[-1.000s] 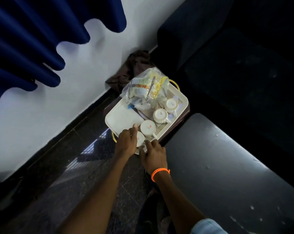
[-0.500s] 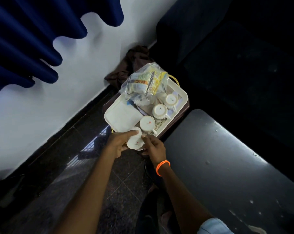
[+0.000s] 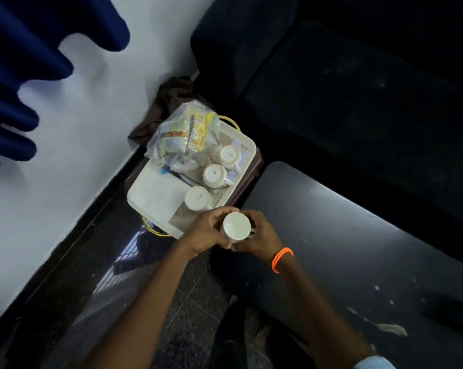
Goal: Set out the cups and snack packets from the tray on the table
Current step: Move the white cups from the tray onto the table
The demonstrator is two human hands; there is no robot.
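Dim corner: blue curtain [image 3: 17, 75] far left, white wall [image 3: 65, 169], glossy dark floor [image 3: 65, 275], dark table [image 3: 358, 249] to the right, nothing set out on the part of it in view. Left of and beyond the grip sits the white tray [image 3: 150, 193] on a low stand, still loaded: a clear bag of snack packets [image 3: 184, 134] at the far end, and three white cups upside down in a row, the nearest cup [image 3: 197, 198] just beyond the fingers, the middle cup [image 3: 215, 174] and the far cup [image 3: 228, 155] further out. The left hand [image 3: 206, 233] wraps the left side of the held cup [image 3: 237, 225], fingers curled shut against its wall. That cup is mouth-up, clear of the tray, over the tray's near corner and the table edge, not yet resting on anything. The right hand [image 3: 262, 239], orange bracelet [image 3: 281, 259] on the wrist, closes on the cup's right side, handle side by the look of it. Progress: early, by judgement. One cup lifted and in transit, none placed; three cups plus the snack bag left to move. Next likely a short carry rightward onto the table.
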